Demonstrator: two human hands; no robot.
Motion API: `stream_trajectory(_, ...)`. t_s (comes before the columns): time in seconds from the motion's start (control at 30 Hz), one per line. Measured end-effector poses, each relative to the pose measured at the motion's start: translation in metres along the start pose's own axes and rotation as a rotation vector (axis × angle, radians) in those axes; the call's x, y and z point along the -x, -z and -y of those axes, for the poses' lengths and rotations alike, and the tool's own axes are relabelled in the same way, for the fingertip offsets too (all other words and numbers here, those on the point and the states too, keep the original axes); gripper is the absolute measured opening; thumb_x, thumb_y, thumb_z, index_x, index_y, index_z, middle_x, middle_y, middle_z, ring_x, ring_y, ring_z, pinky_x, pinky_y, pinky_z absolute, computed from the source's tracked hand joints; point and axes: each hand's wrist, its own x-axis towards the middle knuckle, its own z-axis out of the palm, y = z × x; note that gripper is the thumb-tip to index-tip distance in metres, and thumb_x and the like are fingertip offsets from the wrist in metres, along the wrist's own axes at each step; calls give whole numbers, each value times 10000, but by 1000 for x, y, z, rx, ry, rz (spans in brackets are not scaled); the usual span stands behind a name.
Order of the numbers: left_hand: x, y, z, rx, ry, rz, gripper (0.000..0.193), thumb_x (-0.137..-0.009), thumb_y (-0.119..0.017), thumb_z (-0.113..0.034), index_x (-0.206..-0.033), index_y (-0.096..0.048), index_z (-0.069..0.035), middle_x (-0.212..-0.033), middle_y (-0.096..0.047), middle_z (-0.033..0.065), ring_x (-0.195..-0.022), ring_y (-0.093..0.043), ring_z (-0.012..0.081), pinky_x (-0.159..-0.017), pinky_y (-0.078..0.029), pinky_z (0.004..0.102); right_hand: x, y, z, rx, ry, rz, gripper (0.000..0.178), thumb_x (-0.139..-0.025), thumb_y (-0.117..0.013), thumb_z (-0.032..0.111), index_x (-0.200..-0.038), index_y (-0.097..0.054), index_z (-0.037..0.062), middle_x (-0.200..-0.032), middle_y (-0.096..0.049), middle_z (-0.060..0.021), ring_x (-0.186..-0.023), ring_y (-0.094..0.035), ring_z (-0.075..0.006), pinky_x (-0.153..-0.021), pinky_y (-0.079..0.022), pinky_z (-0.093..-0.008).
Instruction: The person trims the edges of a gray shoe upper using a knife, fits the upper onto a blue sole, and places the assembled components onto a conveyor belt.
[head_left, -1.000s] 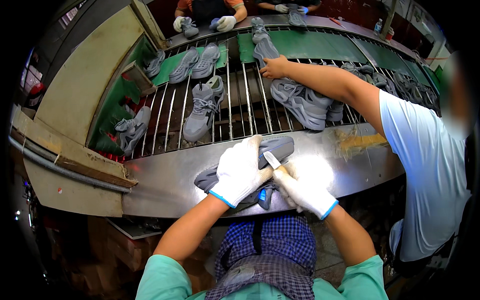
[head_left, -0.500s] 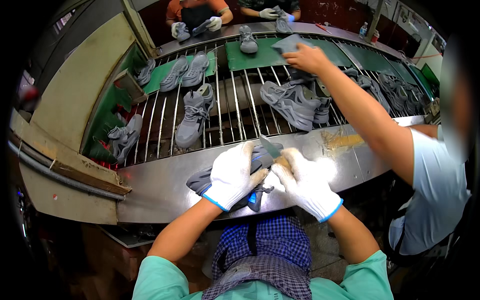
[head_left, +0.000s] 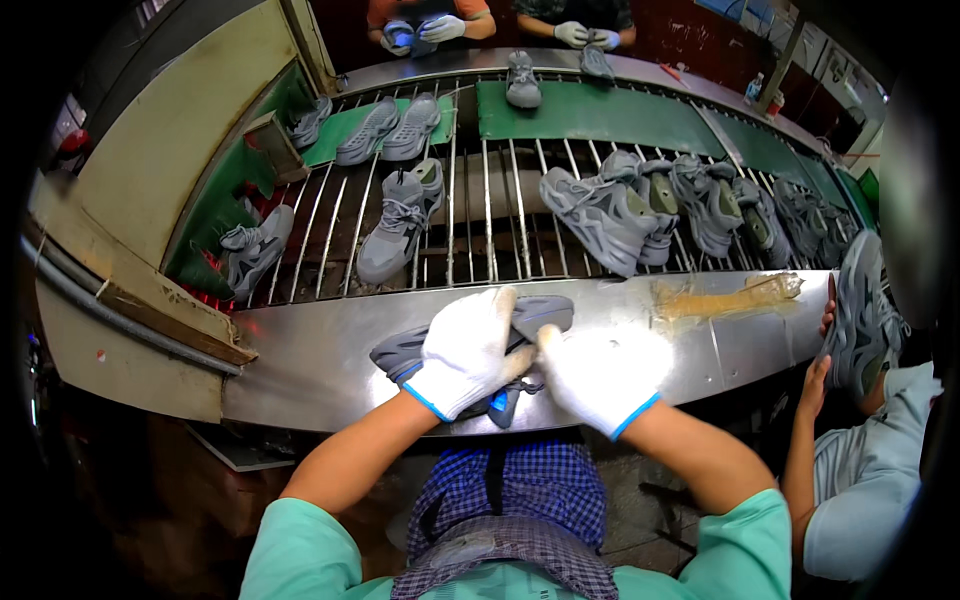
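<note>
A grey shoe (head_left: 545,312) with a blue lining lies on its side on the steel ledge in front of me, its laces hanging toward the near edge. My left hand (head_left: 468,345), in a white knit glove with a blue cuff, is closed over the shoe's middle and holds it against the metal. Close to the shoe's right end is my right hand (head_left: 600,372), also gloved and washed out by bright light. Its fingers are curled; the knife seen in it half a second ago is hidden now.
Beyond the steel ledge (head_left: 300,360) runs a roller conveyor with several grey shoes, among them a nearby upright shoe (head_left: 400,220) and a row at right. A co-worker at right holds a grey shoe (head_left: 858,315). Two gloved people work across the line. Brown tape (head_left: 730,297) covers part of the ledge.
The knife blade has gone out of sight behind my right hand, which has shifted slightly left. The co-worker's arm has drawn back from the conveyor and now holds a shoe at right.
</note>
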Motion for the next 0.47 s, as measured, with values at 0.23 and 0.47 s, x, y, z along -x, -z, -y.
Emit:
stream_trajectory(0.23, 27, 18, 13, -126, -143, -128, 889, -652, -912, -276, -1408, -569, 41, -1393, -635, 268, -1309, -623, 449, -1133, -518, 511, -12, 2, 28, -73, 55, 145, 251, -1061, -570, 269, -1093, -560, 21, -809, -735, -228, -715, -755, -411, -674, -614, -497)
stream_trajectory(0.47, 192, 52, 62, -253, 220, -395, 997, -724, -949, -336, -1522, -486, 43, -1510, -542, 313, -1405, -550, 515, -1151, -492, 553, 84, -54, 18, -895, -703, 380, 428, -1038, -681, 283, -1360, -554, 30, -1081, -770, -206, -866, -776, -337, -788, -637, -430)
